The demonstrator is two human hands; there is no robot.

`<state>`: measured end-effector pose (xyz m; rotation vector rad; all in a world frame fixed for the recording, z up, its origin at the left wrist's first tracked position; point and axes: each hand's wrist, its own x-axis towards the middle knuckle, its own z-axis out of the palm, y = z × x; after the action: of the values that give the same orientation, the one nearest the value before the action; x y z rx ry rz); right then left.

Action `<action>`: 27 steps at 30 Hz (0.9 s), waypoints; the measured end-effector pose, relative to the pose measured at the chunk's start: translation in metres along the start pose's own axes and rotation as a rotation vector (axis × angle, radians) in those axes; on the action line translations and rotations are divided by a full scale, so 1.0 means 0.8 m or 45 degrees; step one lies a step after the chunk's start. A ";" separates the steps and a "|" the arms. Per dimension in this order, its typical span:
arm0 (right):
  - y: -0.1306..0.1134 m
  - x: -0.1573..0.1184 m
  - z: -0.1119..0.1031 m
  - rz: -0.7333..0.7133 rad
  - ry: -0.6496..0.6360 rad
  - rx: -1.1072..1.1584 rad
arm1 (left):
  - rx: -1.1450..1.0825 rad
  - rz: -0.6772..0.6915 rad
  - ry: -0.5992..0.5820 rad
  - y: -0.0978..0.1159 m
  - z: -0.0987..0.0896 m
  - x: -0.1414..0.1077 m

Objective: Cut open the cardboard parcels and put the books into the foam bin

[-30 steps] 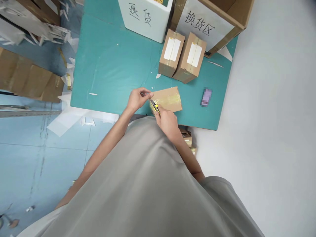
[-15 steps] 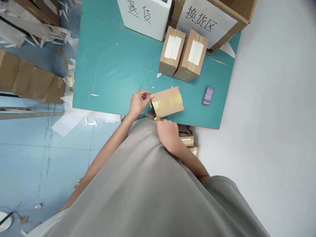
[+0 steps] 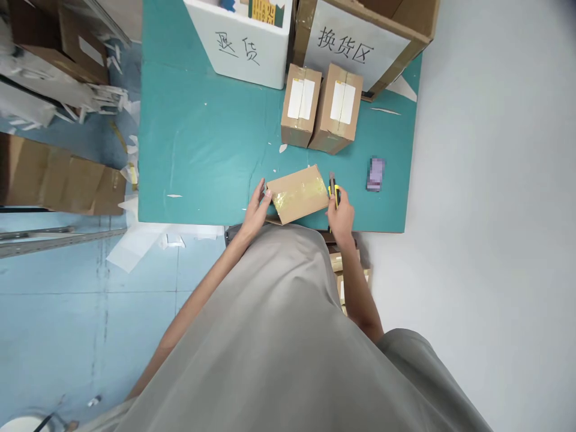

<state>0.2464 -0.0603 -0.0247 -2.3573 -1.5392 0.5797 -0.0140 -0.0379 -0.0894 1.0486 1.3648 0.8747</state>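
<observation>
A small cardboard box [image 3: 299, 195] with shiny yellowish tape across it lies slightly tilted at the near edge of the green table. My left hand [image 3: 257, 211] grips its left end, thumb on top and fingers along the side. In my right hand [image 3: 341, 217], just off the box's right end, is a yellow and black utility knife [image 3: 332, 185] pointing away from me. A flap hangs below the box's near left corner, partly hidden by my shirt.
Behind stand two taped cartons with white labels [image 3: 300, 101] [image 3: 344, 103], a white bin [image 3: 252, 54] and a large open carton [image 3: 360, 51]. A blurred purple object [image 3: 375, 174] lies right on the green table [image 3: 193, 150]. More boxes [image 3: 353, 279] sit below the table edge.
My right hand has moved with the utility knife from the box's near left corner to its right end. My left hand has shifted slightly down along the box's left end.
</observation>
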 end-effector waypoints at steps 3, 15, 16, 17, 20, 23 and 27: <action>-0.016 -0.016 0.028 -0.033 -0.063 0.005 | 0.041 0.019 0.087 0.008 -0.009 0.008; -0.074 -0.035 -0.012 -0.196 -0.321 -0.169 | 0.320 0.269 0.360 0.010 -0.023 0.026; -0.077 -0.037 -0.016 -0.199 -0.346 -0.199 | 0.310 0.268 0.363 0.010 -0.023 0.027; -0.080 -0.039 -0.020 -0.198 -0.370 -0.228 | 0.301 0.265 0.363 0.010 -0.023 0.027; -0.089 -0.044 -0.025 -0.170 -0.430 -0.318 | 0.296 0.260 0.365 0.011 -0.022 0.028; -0.099 -0.050 -0.026 -0.139 -0.474 -0.413 | 0.314 0.273 0.374 0.008 -0.020 0.026; -0.108 -0.058 -0.029 -0.155 -0.506 -0.528 | 0.310 0.291 0.397 0.004 -0.017 0.022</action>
<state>0.1703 -0.0685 0.0414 -2.5209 -2.1406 0.8033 -0.0268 -0.0193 -0.0913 1.3143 1.6647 1.0944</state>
